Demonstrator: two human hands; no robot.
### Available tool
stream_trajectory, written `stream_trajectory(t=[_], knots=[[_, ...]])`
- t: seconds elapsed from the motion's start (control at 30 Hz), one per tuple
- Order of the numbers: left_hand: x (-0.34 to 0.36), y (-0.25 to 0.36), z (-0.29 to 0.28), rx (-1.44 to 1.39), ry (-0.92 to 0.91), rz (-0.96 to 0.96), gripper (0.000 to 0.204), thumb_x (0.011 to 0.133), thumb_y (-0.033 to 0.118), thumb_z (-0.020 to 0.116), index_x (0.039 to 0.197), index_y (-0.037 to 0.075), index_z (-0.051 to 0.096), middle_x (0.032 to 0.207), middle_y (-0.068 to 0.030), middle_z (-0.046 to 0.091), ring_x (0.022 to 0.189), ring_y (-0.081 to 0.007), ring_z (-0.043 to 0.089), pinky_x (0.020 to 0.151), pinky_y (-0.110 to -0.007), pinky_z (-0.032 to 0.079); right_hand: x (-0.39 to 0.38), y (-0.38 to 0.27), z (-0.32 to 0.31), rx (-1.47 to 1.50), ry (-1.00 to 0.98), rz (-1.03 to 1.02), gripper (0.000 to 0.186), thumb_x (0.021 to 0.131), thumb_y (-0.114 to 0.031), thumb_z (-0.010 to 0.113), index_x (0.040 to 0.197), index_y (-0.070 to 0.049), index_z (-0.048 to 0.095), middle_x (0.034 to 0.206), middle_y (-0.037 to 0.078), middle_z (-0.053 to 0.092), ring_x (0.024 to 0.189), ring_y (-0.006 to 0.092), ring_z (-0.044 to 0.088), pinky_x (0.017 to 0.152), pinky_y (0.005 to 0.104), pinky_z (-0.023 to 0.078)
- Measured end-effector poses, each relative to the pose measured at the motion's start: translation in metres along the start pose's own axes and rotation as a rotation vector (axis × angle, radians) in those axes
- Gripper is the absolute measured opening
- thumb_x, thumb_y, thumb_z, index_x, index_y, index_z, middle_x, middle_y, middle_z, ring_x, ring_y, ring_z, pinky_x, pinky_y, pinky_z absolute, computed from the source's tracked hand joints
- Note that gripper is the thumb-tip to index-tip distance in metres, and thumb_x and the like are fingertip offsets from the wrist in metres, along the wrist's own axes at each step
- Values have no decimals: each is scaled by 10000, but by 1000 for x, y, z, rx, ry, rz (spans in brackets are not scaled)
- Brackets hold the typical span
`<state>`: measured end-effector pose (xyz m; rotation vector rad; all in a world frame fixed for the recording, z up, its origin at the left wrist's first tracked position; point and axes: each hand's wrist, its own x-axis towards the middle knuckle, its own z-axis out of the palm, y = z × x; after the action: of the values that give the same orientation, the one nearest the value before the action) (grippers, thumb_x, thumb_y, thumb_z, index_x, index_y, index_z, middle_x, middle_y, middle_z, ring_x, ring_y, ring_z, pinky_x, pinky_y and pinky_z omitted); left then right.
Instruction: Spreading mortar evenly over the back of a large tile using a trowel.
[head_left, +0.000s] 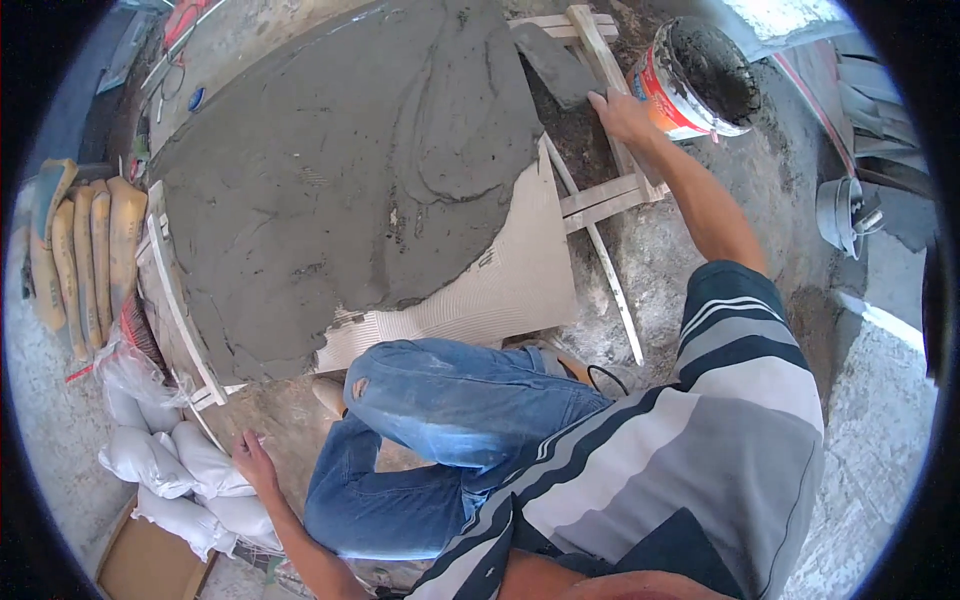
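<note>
A large board [530,260] with a ribbed pale surface lies in front of me. Wet grey mortar [330,170] covers most of it, leaving the ribbed part bare along the near right edge. My right hand [628,118] reaches past the board's far right corner, closed at the end of a flat, mortar-coated trowel [556,66]; the handle is hidden by the hand. Just right of that hand stands a white, red and orange bucket [672,85] with mortar inside. My left hand [255,463] hangs low beside the white bags, fingers curled; whatever they may hold is too small to name.
White filled bags [165,460] and a cardboard box [150,560] lie at the lower left, below stacked tan sacks [95,250]. A wooden frame [605,195] and a thin white strip [610,280] extend right of the board. A small grey bucket [838,215] stands far right.
</note>
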<state>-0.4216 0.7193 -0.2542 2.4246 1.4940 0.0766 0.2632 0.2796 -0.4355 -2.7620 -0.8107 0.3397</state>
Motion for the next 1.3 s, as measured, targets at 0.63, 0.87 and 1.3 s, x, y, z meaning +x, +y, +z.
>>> stream_trajectory(t=[0.63,0.87,1.3], knots=[[-17,31,-25,12,41,-36,313,904,255,490,813,-28,587,700,-139,600,621,-187,558,594,-330,430,-64,-257,-11,-167,-571,-525,439,902,-399,399,949,29,485,913,260,605,865,397,602,743,468,477],[-24,33,-20,29,53,-53,319,906,252,490,821,-39,588,653,-133,571,587,-174,522,561,-329,417,84,-220,-24,-264,-139,-409,445,908,-403,394,1028,18,477,944,230,619,888,389,600,772,464,473],[-53,0,-34,-28,76,-111,276,890,223,510,816,-34,578,674,-139,608,593,-157,567,566,-312,444,115,-201,-18,471,-191,44,572,882,-456,408,725,63,591,619,167,591,603,273,601,598,402,477]])
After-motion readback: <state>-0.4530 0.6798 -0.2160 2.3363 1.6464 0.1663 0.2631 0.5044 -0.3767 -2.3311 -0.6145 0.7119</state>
